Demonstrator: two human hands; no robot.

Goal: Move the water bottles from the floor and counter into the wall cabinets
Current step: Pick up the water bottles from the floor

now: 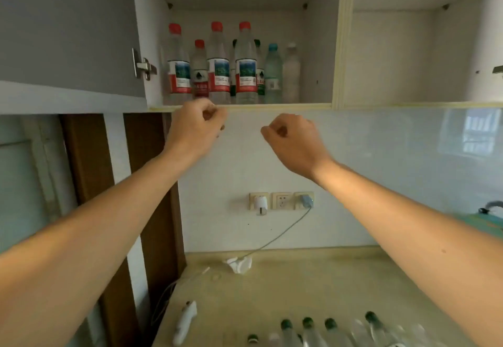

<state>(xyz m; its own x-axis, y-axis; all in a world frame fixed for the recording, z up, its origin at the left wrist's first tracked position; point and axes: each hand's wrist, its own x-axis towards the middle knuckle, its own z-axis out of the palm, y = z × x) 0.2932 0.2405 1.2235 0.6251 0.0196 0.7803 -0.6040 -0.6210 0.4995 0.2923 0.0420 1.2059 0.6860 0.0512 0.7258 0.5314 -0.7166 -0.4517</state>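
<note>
Both hands (246,131) below shelved bottles (231,74)

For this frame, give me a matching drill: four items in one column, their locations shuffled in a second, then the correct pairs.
Items
1. red-capped bottles
2. green-capped bottles
3. white plug
4. left hand

Places
A. standing on the counter at the bottom of the view
B. in the leftmost wall socket
C. inside the left cabinet compartment
D. at the front edge of the cabinet shelf, loosely closed and holding nothing

Pairs: 1-C, 2-A, 3-B, 4-D
</note>
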